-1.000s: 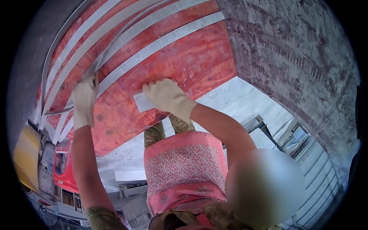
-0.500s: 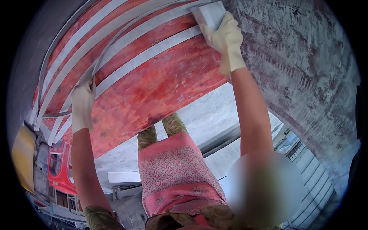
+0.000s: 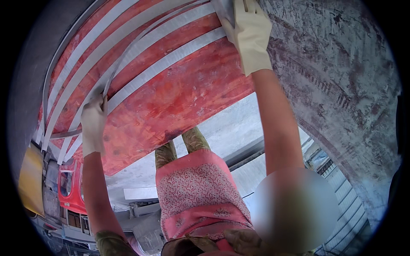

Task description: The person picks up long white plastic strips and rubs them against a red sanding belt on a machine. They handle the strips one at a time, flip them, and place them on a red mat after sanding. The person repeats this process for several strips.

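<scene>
My left hand [image 3: 93, 123], in a pale glove, is closed round a thin grey strip [image 3: 115, 70] that curves up and away to the far edge. Another length of that strip shows to the left of the hand. Beneath it lies a red board [image 3: 171, 94] with several long white-grey strips [image 3: 166, 58] across it. At the board's far right, my gloved right hand [image 3: 252, 36] grips a smooth grey block [image 3: 224, 12], thumb along its near side. Part of the block is hidden by the fingers and the picture's top edge.
A large, scuffed grey surface [image 3: 329, 72] rises at the right. At the lower left stand a red plastic chair [image 3: 71, 187] and a yellow panel [image 3: 31, 181]. A white strip [image 3: 140, 193] lies on the pale floor behind the board. A pink patterned apron [image 3: 200, 187] covers my front.
My right hand has moved slightly farther away with the block, which now shows less of its pale face. My left hand has shifted slightly nearer, still holding the grey strip.
</scene>
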Demonstrator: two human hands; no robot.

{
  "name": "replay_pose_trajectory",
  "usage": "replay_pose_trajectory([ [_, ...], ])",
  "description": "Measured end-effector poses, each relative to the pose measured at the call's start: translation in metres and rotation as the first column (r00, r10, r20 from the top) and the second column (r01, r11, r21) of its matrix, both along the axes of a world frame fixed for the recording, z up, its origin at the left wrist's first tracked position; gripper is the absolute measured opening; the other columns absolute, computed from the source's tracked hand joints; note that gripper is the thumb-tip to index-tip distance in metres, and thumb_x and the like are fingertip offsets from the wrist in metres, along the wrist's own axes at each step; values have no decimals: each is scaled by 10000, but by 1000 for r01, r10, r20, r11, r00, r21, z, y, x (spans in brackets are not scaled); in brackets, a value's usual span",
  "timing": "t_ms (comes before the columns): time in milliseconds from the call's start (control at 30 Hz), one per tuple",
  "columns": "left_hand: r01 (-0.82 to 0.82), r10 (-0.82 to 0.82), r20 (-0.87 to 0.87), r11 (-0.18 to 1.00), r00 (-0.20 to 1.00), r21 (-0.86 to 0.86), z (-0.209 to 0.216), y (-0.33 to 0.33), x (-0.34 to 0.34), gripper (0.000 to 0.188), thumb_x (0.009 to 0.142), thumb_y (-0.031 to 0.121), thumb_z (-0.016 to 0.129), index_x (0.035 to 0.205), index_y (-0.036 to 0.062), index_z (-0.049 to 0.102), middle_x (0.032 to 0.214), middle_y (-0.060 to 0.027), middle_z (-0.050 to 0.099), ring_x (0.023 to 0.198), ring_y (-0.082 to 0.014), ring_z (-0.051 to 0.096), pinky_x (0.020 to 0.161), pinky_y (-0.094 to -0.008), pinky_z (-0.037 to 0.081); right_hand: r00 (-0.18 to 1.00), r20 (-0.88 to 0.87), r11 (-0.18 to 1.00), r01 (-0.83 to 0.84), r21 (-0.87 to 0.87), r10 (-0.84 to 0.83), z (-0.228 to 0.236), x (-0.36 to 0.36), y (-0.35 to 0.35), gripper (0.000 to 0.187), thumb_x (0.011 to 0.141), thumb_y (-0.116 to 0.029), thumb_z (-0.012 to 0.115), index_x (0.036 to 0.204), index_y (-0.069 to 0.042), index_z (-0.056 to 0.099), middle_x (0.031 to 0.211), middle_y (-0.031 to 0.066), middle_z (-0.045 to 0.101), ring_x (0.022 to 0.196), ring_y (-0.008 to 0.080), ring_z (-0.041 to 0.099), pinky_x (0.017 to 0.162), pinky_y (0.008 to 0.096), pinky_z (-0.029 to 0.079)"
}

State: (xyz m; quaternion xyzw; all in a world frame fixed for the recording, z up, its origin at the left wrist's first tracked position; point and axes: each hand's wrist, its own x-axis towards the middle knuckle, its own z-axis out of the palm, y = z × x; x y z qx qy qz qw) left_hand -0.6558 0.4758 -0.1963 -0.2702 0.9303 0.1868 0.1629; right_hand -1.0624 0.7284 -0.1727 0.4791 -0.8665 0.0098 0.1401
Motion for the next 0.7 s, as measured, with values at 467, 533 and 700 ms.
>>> replay_pose_trajectory([
  [467,-62,66,-25,989,998,137,6,1,-15,280,947,173,691,1166,6,639,937,-237,683,859,-420,677,736,-481,536,920,227,933,263,245,-319,-45,8,14,600,1001,-212,479,1555,-6,370,1593,219,402,1453,379,408,1225,450,321],
  [533,-136,136,12,978,991,157,22,5,-19,445,943,169,697,1333,-17,592,1091,-262,699,999,-418,685,846,-466,543,884,348,943,332,5,-313,-24,15,20,568,946,-319,625,1382,18,489,1371,216,574,1314,378,537,1120,460,414],
  [700,-170,177,-243,984,954,50,86,13,-38,547,985,136,650,1459,-76,481,1369,-276,611,1270,-381,601,1072,-437,452,375,912,576,788,-217,-169,20,97,77,626,1022,-325,568,1526,4,395,1507,195,510,1372,311,513,1170,402,358],
])
